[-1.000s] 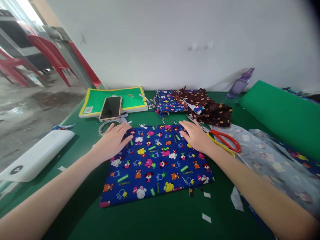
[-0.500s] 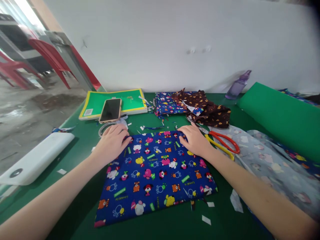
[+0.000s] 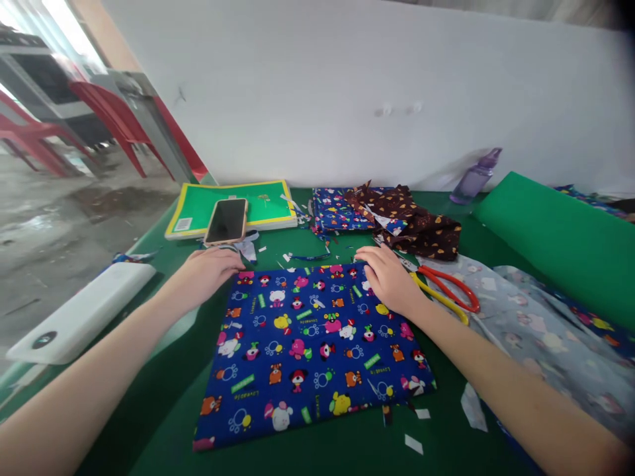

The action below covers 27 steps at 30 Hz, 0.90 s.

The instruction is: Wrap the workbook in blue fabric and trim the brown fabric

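While the green desk (image 3: 278, 456), in from its left edge, bears the blue printed cloth (image 3: 317, 350), spread flat but seemingly not yet squared, the right hand (image 3: 390, 282) lies open over one far corner, the left hand (image 3: 205, 275) bends by another, grip unclear.

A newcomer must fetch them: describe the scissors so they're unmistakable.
On the green table, find the person's right hand on the blue printed cloth. Just right of it lie the scissors, partly over pale printed fabric. Unlike that patterned cloth and fabric, one handle is plain red, the other yellow.
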Available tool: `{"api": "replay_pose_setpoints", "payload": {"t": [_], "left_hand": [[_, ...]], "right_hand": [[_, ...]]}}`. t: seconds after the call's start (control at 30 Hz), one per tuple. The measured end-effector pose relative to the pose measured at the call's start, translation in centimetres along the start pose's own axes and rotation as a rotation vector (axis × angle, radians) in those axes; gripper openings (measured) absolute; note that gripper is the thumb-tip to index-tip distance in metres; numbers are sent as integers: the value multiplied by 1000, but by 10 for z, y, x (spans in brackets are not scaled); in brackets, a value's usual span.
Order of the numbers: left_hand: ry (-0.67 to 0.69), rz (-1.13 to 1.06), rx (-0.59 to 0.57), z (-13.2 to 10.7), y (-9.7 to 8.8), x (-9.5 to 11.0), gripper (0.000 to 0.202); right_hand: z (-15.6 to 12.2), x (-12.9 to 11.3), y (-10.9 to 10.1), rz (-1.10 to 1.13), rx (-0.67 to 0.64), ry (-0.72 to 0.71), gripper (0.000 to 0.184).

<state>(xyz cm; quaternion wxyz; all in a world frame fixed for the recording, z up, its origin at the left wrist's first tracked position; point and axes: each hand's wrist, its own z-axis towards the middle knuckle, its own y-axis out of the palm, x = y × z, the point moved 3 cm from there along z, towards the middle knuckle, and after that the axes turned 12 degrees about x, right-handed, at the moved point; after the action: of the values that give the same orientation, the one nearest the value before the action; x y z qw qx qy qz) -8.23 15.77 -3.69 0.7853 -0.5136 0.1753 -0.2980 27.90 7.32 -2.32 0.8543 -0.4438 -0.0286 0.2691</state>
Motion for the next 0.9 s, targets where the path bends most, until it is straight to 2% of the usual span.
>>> {"api": "replay_pose_setpoints", "payload": {"t": [0.13, 0.3, 0.43, 0.57, 0.67, 0.77, 0.9], "left_hand": [[11, 41, -28, -2, -8, -12, 30], [14, 68, -21, -1, -16, -1, 30], [71, 34, 22, 2, -8, 7, 35], [138, 5, 17, 1, 5, 0, 33], [120, 26, 43, -1, 6, -6, 31], [51, 84, 61, -3, -1, -5, 31], [-34, 148, 89, -1, -14, 18, 37]], "right_hand": [[13, -12, -2, 74, -41, -71, 32], [38, -19, 14, 126, -169, -197, 38], [58, -17, 38, 118, -265, -239, 47], [64, -14, 50, 90, -326, -264, 43], [58, -2, 44, 30, -301, -233, 44], [50, 21, 29, -70, -226, -121, 39], [41, 41, 3, -169, -70, 57, 38]]}}
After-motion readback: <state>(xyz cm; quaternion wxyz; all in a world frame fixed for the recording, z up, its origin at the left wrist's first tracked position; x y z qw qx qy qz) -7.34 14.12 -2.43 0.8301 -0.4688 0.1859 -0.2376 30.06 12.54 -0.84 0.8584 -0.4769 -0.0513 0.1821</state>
